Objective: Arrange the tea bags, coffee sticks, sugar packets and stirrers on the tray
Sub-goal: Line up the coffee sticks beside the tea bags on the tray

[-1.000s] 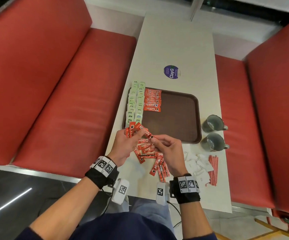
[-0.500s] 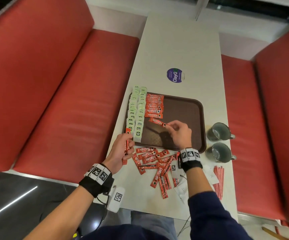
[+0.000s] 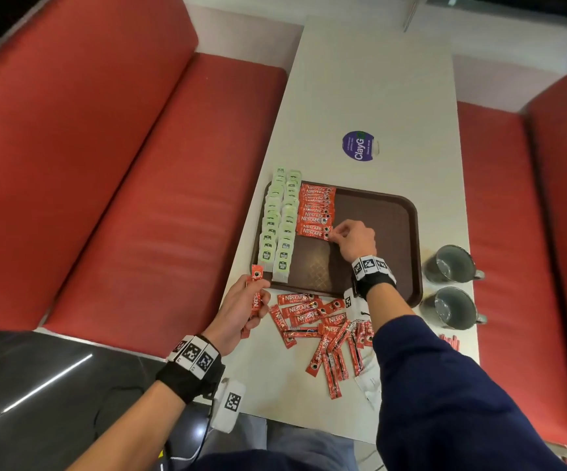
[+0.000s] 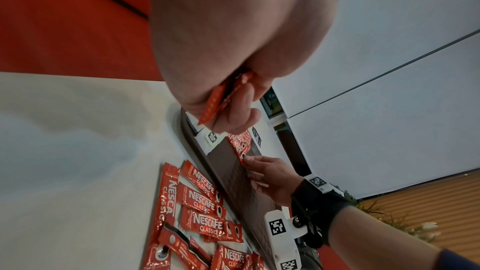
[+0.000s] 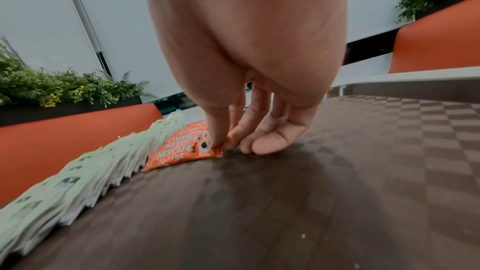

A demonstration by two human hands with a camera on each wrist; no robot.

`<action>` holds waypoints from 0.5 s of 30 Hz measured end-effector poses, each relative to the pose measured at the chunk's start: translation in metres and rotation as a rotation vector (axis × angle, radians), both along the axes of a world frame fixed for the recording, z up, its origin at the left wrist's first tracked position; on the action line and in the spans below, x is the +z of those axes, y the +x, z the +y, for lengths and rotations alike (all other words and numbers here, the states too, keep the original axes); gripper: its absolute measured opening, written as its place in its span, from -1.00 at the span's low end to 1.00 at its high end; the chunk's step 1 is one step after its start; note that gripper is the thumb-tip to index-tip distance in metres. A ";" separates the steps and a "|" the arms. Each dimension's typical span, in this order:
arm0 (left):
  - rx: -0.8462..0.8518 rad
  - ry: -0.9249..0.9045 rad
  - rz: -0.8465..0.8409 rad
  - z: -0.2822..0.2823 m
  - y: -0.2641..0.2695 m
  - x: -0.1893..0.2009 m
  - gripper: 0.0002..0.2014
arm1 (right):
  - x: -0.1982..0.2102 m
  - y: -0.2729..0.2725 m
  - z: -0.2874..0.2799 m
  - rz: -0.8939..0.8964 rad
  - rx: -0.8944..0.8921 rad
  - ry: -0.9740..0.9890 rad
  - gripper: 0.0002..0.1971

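A brown tray (image 3: 377,212) lies on the white table (image 3: 370,83). Two rows of green tea bags (image 3: 280,219) fill its left side, with a column of red coffee sticks (image 3: 316,209) beside them. My right hand (image 3: 351,237) pinches the right end of the nearest coffee stick (image 5: 182,154) lying flat at the column's near end. My left hand (image 3: 244,307) grips a few coffee sticks (image 4: 221,98) at the tray's near left corner. Several loose coffee sticks (image 3: 322,328) lie in front of the tray. Red stirrers (image 3: 450,341) and white packets (image 3: 368,382) show partly past my right arm.
Two grey mugs (image 3: 452,283) stand to the right of the tray. A purple round sticker (image 3: 359,146) lies beyond it. Red bench seats (image 3: 159,171) flank the table on both sides. The tray's right half is bare.
My right hand took one stick from the left hand's bunch, carried it over the tray and set it down at the column's near end. The left hand stayed at the table's edge.
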State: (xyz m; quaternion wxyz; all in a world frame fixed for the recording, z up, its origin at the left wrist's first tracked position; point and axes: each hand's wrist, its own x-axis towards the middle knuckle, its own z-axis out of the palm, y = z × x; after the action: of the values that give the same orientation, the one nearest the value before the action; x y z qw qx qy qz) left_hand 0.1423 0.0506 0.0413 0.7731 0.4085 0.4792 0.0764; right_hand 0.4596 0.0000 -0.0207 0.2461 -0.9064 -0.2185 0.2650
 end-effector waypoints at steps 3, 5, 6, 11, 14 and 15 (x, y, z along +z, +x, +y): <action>-0.033 0.012 0.047 0.000 0.001 0.004 -0.74 | -0.001 -0.006 0.005 -0.018 -0.015 -0.018 -0.91; -0.034 0.015 0.048 -0.001 0.001 0.003 -0.64 | 0.002 -0.009 0.007 -0.038 -0.032 -0.007 -0.91; -0.038 0.017 0.052 0.000 0.001 0.003 -0.62 | 0.004 -0.010 0.008 -0.051 -0.037 0.000 -0.91; -0.051 0.014 0.075 0.002 0.002 0.003 -0.64 | 0.002 -0.018 0.010 -0.111 -0.043 0.035 -0.77; -0.025 -0.006 0.064 0.003 0.001 -0.001 -0.69 | 0.001 -0.027 0.011 -0.116 -0.038 0.037 -0.45; -0.017 -0.013 0.058 0.003 0.001 -0.001 -0.69 | 0.001 -0.030 0.012 -0.113 -0.035 0.020 -0.35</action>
State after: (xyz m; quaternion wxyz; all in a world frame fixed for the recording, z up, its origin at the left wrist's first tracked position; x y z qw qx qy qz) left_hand 0.1438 0.0533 0.0399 0.7623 0.4094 0.4983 0.0549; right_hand 0.4296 0.0125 -0.0201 0.2468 -0.9212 -0.2188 0.2066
